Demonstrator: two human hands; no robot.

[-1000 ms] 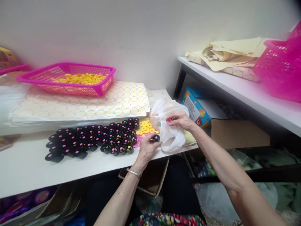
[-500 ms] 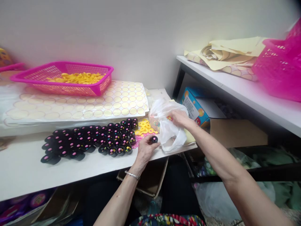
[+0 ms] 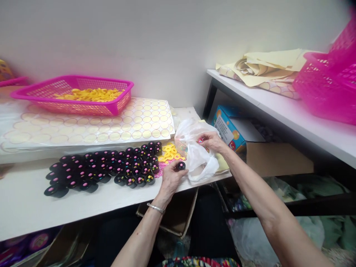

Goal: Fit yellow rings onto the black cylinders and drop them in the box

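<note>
My left hand pinches a small black cup with a pink dot inside, just above the table's front edge. At the mouth of a white plastic bag of tiny colourful beads, my right hand has thumb and fingertips together on something small and reddish. Left of my left hand stand rows of black cups, many showing pink dots; the nearest right ones hold several coloured bits. Yellow rings and small pink pieces lie between the rows and the bag.
A pink basket of yellow pieces rests on sheets of round stickers. To the right is a higher white shelf with paper and more pink baskets. Under it sits a blue box. A cardboard box lies below the table edge.
My right hand has lifted slightly out of the bag, its fingertips now showing with a small reddish bit. The left hand still holds the cup in place. The view has shifted slightly.
</note>
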